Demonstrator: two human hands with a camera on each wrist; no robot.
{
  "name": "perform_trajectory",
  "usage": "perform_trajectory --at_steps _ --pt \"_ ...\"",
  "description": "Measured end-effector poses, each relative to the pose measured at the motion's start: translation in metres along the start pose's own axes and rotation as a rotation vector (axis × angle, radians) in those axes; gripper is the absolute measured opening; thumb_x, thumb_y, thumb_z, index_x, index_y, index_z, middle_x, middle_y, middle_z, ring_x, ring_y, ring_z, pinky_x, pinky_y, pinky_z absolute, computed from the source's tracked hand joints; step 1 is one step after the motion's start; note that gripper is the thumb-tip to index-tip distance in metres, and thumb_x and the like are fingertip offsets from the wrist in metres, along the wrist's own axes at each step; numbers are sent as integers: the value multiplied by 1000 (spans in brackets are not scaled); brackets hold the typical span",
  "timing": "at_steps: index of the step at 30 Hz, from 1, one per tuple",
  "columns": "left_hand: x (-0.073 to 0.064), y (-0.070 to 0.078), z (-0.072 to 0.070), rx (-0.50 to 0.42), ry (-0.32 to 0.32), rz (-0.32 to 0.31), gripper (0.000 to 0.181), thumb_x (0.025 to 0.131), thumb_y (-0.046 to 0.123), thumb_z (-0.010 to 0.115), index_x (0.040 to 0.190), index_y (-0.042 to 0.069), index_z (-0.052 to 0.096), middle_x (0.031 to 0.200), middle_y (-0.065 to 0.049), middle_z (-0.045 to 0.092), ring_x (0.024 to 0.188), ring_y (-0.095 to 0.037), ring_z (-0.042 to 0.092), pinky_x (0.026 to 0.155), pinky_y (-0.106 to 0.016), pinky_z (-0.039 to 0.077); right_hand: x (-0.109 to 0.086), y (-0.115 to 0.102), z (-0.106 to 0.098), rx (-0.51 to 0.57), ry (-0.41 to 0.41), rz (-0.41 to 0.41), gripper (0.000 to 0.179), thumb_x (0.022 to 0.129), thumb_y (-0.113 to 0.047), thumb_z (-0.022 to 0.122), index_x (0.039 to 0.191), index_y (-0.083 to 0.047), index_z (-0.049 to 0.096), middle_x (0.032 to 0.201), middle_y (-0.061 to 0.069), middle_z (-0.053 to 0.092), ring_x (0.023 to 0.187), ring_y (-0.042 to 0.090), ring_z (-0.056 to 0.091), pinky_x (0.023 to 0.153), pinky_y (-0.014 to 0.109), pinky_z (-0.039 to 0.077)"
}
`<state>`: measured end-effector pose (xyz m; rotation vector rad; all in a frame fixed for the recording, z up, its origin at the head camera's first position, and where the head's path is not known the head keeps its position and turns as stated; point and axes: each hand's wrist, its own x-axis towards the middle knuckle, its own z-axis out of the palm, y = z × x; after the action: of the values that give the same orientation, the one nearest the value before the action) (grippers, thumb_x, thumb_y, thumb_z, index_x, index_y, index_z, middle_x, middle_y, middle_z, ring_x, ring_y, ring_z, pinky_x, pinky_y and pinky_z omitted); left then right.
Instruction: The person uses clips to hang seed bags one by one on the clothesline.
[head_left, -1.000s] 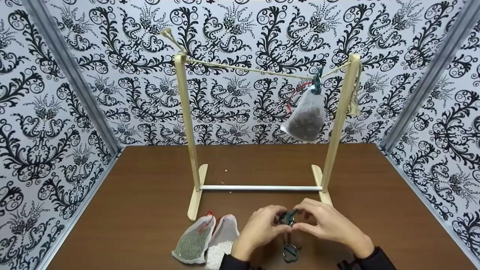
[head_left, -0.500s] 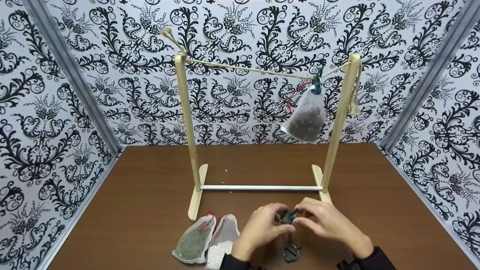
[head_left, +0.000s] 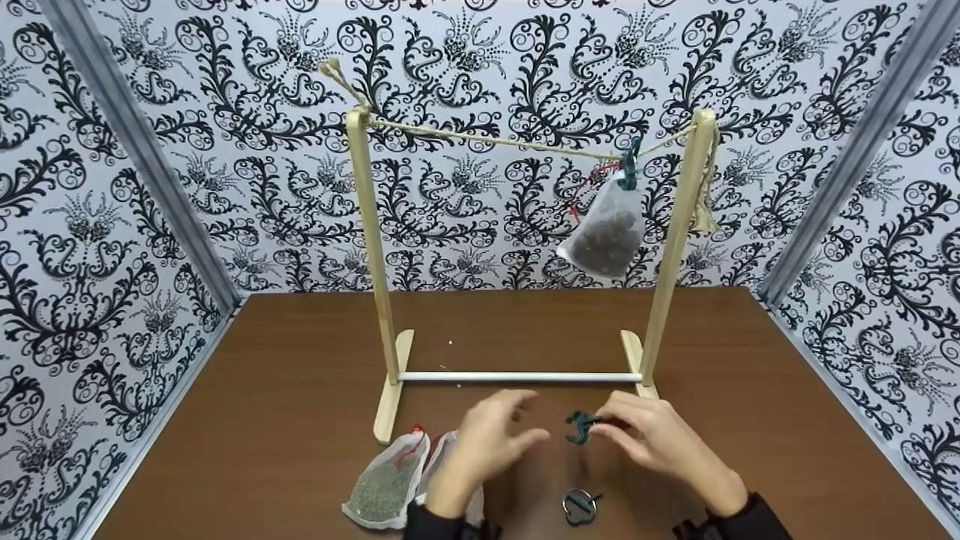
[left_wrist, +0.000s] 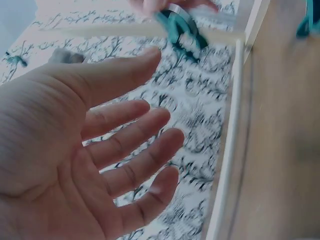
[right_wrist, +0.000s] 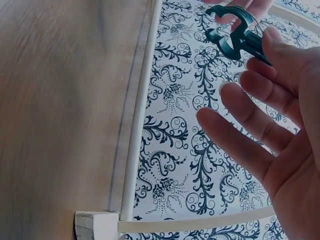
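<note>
Between its thumb and index finger, my right hand [head_left: 660, 439] pinches a dark green plastic clip [head_left: 579, 426]. The clip's curved jaws point left and stand apart in the right wrist view. My left hand [head_left: 487, 442] is off the clip, empty, with its fingers loosely spread. Under the left forearm lies a mesh bag of white grains, mostly hidden. A second mesh bag [head_left: 386, 484], with green dried contents and a red string, lies left of it. On the table below the hands lies another green clip [head_left: 579, 507] with a metal ring.
A wooden stand [head_left: 367, 247] with a white crossbar [head_left: 517, 376] rises behind the hands. Its rope [head_left: 480, 138] carries a mesh bag [head_left: 607, 232] of dark contents, hung by a green clip [head_left: 630, 171] near the right post. A few white crumbs dot the table.
Both hands were at the green clip before. The left hand has let go and moved left, over the white-grain bag; the right hand keeps the clip almost in place.
</note>
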<state>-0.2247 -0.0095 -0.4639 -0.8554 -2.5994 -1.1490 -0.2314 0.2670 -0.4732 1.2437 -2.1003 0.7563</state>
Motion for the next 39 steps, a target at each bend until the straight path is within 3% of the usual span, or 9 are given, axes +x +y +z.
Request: perform_trajectory --at_steps 3,6,10,13,24,32,39 --pt "-7 -9 -15 80 67 -21 50 85 27 83 125 1 66 112 -11 71 96 -27 69 85 -41 55 0 0 0 -8 10 -1 27 80 -3 84 98 -18 70 88 -11 63 72 -3 55 61 14 46" --pt "-16 -18 -26 235 130 -100 50 80 28 87 119 2 69 108 -13 72 95 -32 69 80 -47 55 0 0 1 -7 3 -8 26 81 -3 84 98 -18 70 88 -11 63 72 -2 55 62 13 45" --pt "-26 -30 -37 335 106 -299 52 73 29 89 113 1 71 106 -18 71 94 -38 69 77 -52 55 -1 -1 3 -8 -9 -15 23 83 -4 82 97 -17 70 88 -11 62 72 -2 54 62 12 44" --pt "-30 -38 -41 314 68 -380 46 73 25 85 108 -1 71 98 -18 70 90 -38 68 75 -51 54 -2 0 4 -6 -11 -13 21 84 -5 81 97 -17 70 87 -11 62 72 -2 53 63 11 43" --pt "-36 -49 -35 361 -17 -487 18 73 17 81 76 6 66 82 -15 71 77 -40 68 61 -52 52 -1 1 5 14 -23 -16 18 86 -6 81 96 -15 70 87 -11 62 71 -2 53 63 10 43" --pt "-35 -53 -31 425 52 -473 19 76 4 79 69 7 61 75 -16 69 70 -41 68 58 -51 53 -3 -1 4 13 -41 17 25 84 -3 81 99 -19 70 89 -12 61 70 -3 52 61 11 41" --pt "-36 -58 -27 431 94 -509 31 70 14 88 66 8 58 74 -16 69 69 -40 68 57 -51 53 -4 -1 5 10 -43 8 23 84 -4 82 97 -19 70 88 -12 61 71 -3 52 63 12 42"
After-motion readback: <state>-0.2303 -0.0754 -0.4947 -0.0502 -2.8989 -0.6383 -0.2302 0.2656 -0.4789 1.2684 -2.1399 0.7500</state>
